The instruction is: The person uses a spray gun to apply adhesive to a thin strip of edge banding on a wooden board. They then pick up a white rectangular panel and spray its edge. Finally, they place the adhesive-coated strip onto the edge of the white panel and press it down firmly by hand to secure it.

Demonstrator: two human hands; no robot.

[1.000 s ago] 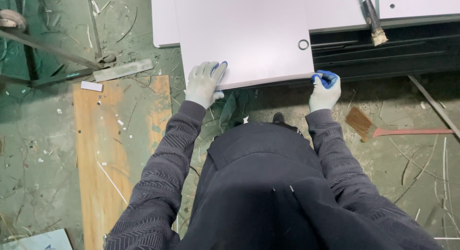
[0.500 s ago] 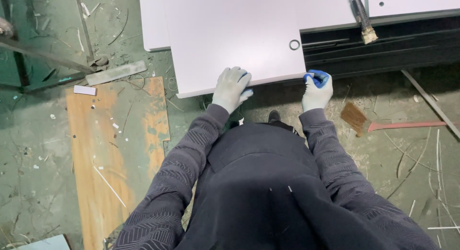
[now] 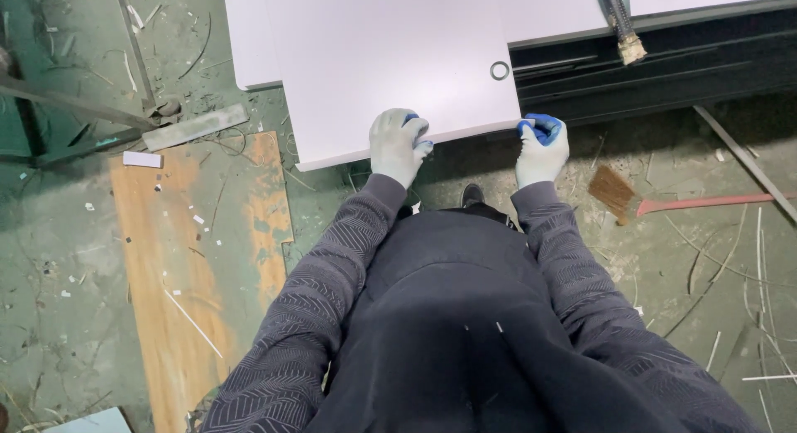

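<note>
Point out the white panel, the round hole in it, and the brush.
white panel (image 3: 390, 59), head view, on the bare middle of its top face.
round hole (image 3: 499, 70), head view, on its ring near the panel's right corner.
brush (image 3: 631, 48), head view, on its bristle end.

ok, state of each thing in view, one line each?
white panel: flat, near edge gripped by both hands
left hand: gloved, on panel's near edge
right hand: gloved, pinching panel's near corner
brush: lying on the rear panel
plywood sheet: flat on floor, worn
</note>
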